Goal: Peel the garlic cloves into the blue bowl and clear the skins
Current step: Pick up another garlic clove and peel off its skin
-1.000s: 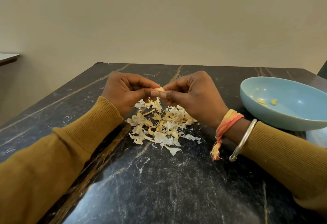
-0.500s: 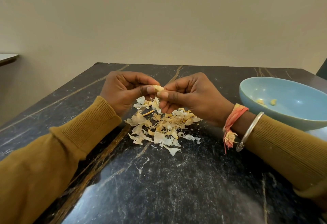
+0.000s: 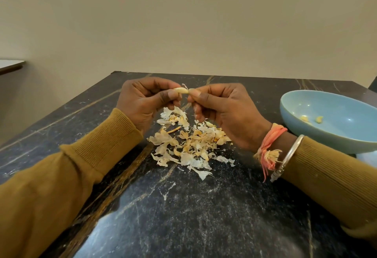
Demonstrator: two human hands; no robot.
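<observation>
Head view: left hand (image 3: 142,102) and right hand (image 3: 226,111) pinch one pale garlic clove (image 3: 181,90); two peeled cloves (image 3: 305,118) sit in the blue bowl (image 3: 326,136) rightward.

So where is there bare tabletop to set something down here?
Bare: the near tabletop between the sleeves, below the skin pile; the far left corner beyond the left hand. Crowded: under both hands, and around the blue bowl by the right hand.

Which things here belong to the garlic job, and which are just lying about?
Job: garlic clove, pinched by left hand and right hand; skins heaped on the table; blue bowl holding peeled cloves.
Not job: white ledge at far left; pale thing beside the bowl, too cropped to identify.
</observation>
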